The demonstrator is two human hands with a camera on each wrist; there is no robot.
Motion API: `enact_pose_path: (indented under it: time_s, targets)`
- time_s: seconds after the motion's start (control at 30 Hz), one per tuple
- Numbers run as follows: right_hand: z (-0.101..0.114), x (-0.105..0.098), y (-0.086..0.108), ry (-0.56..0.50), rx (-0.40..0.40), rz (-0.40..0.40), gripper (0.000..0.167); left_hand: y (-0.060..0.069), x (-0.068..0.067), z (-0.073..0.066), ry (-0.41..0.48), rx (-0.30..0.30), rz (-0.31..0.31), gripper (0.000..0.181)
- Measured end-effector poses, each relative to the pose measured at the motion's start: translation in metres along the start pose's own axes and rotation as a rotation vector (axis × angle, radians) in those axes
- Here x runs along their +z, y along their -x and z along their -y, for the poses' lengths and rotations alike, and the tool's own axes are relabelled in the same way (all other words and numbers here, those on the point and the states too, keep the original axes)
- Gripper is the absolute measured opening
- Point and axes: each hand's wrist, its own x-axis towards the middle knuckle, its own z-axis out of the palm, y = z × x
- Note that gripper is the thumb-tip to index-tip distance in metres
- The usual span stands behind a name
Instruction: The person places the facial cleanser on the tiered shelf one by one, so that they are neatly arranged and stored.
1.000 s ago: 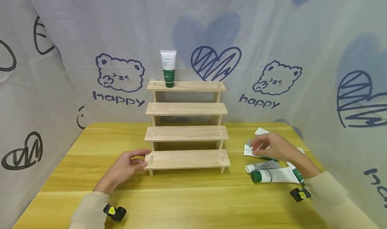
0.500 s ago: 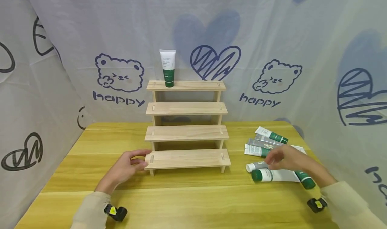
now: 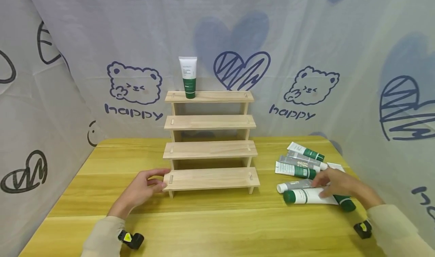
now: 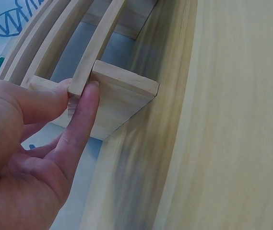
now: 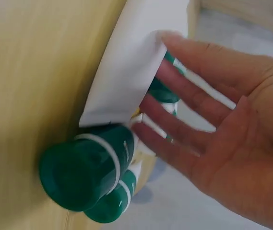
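In the head view a four-step wooden display shelf (image 3: 210, 178) stands on the table. My left hand (image 3: 139, 191) pinches the left end of its lowest board between thumb and fingers, as the left wrist view confirms. At the right, my right hand (image 3: 334, 183) is over a white tube with a green cap (image 3: 312, 196). Its thumb touches the white tube's flat end in the right wrist view, and the slightly bent fingers reach past the tube's edge, not closed round it. Beside it lies a grey tube with a white cap (image 3: 292, 186), partly under my fingers.
A white and green tube (image 3: 188, 77) stands cap down on the top step, near its left end. Behind my right hand lie more tubes, including a small white and green one (image 3: 306, 151). Another green-capped tube (image 3: 344, 203) lies under the right wrist. Printed cloth hangs around the table.
My right hand has moved from the rear tubes toward the front right and come down onto the white tube. The left hand has kept its hold on the shelf.
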Motion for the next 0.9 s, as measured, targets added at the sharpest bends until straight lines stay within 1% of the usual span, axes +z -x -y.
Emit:
enact_pose_path:
  time_s: [0.23, 0.43, 0.53, 0.67, 0.9]
  targets:
    - [-0.013, 0.002, -0.001, -0.002, -0.109, 0.055, 0.039, -0.001, 0.001, 0.001, -0.004, -0.004, -0.007, 0.05]
    - [-0.017, 0.007, -0.002, -0.015, -0.135, 0.078, 0.04, 0.0, 0.001, 0.001, -0.022, -0.02, -0.015, 0.05]
    - [-0.019, 0.01, -0.004, 0.0, -0.131, 0.06, 0.04, 0.0, 0.001, 0.0, -0.019, -0.017, -0.015, 0.05]
    - [-0.019, 0.013, -0.005, 0.018, -0.12, 0.016, 0.041, 0.0, 0.0, 0.001, -0.014, -0.015, -0.016, 0.05]
    - [-0.015, 0.011, -0.007, -0.029, -0.137, -0.031, 0.035, 0.0, 0.001, 0.001, -0.022, -0.006, -0.015, 0.049]
